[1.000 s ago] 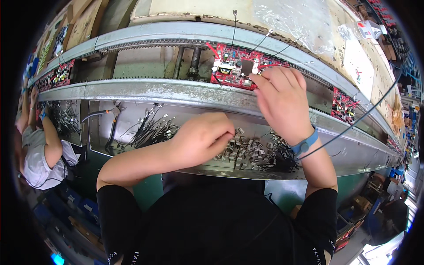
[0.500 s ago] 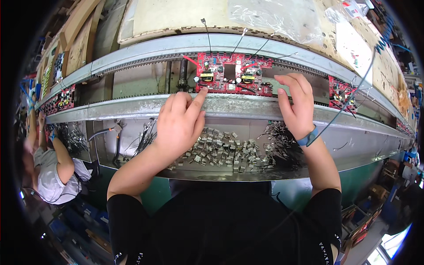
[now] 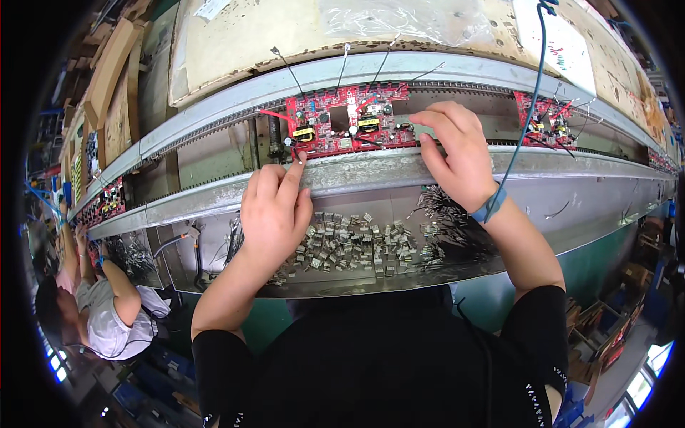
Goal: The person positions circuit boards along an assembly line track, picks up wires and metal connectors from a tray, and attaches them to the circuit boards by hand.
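— Looking at what?
— At a red circuit board (image 3: 357, 114), component side up, thickly crowded with small parts.
— Lying how?
— Flat, lengthwise between the near metal rail (image 3: 371, 170) and the far metal rail (image 3: 228, 95).
— Carrying what?
— Toward the left, one yellow-topped transformer (image 3: 303, 133); toward the right, another much like it. Between them, a dark rectangular patch (image 3: 339, 119), impossible to tell whether opening or part.
— And sticking out past the edges?
— On the far side, four thin black wires (image 3: 290, 73), fanned across the far rail, free at the outer ends. At the far left corner, a red wire (image 3: 275, 115), pointing left.
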The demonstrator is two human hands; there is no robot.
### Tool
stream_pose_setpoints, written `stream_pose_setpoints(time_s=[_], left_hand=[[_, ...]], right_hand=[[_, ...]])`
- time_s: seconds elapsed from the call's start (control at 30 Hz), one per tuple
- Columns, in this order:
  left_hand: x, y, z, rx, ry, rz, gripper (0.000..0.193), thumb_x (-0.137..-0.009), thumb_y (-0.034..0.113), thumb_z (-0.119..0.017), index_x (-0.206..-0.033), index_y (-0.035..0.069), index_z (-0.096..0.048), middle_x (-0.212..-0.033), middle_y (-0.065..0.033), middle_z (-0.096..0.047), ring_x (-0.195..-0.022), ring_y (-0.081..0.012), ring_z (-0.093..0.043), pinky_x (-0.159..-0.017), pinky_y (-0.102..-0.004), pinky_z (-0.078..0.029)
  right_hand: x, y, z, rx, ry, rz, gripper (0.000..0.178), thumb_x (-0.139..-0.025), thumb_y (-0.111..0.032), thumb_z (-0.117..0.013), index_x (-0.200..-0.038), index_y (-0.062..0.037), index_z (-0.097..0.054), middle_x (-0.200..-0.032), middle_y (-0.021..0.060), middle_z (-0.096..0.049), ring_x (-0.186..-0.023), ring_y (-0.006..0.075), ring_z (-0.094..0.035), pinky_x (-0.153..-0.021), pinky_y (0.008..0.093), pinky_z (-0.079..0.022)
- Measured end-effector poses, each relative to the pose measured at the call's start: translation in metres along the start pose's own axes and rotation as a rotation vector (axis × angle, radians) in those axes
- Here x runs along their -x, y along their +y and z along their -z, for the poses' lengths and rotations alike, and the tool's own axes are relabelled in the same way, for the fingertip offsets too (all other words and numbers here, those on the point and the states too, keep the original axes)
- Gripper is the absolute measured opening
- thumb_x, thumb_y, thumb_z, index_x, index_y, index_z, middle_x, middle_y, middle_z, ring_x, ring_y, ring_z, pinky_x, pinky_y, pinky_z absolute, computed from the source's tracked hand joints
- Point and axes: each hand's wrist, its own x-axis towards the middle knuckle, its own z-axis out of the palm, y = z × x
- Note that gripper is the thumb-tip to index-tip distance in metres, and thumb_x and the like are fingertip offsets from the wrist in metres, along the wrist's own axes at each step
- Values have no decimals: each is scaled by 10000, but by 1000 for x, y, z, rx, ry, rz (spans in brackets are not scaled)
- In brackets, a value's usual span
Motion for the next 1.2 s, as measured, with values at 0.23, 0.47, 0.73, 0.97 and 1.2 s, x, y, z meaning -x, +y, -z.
stream_pose_setpoints(time_s=[0.23,0.47,0.73,0.97,1.2], left_hand=[[-3,-1,3,8,12,-27,515,-796,73,-699,-1302,12,-623,-913,-124,-542,-829,-307,-562,-736,-420,-481],[-6,-18,13,367,56,98,192,-816,-113,-591,-981,-15,-585,-929,-137,-599,-787,-276,-605,-701,-337,-512],[-26,-52,14,383,-14,198,176,-890,-32,-613,-1054,27,-632,-978,-58,-617,-812,-147,-560,-674,-267,-432],[-56,-86,-9,706,-269,446,153,-984,85,-586,-1071,-10,-670,-901,-4,-632,-855,-80,-573,-794,-233,-456],[-59,-83,-18,721,-252,467,156,-972,104,-634,-1045,-20,-694,-903,-15,-652,-859,-97,-589,-797,-242,-467]], right_hand=[[0,1,-2,16,-9,2,260,-832,-25,-653,-1084,-89,-659,-1050,83,-631,-1006,300,-609,-919,417,-445],[1,2,-5,-7,-11,-19,230,-840,-35,-646,-1064,-87,-650,-1042,79,-626,-1001,301,-608,-905,422,-444],[0,2,-5,-52,-46,-54,210,-848,-51,-641,-1056,-79,-644,-1047,91,-630,-1006,317,-610,-886,426,-456],[0,4,-6,-8,-85,-76,242,-860,-71,-638,-1102,-68,-651,-1054,104,-643,-998,321,-619,-877,434,-463],[-3,1,-6,21,-160,-86,273,-864,-86,-642,-1135,-56,-659,-1068,110,-652,-1000,326,-622,-887,438,-467]])
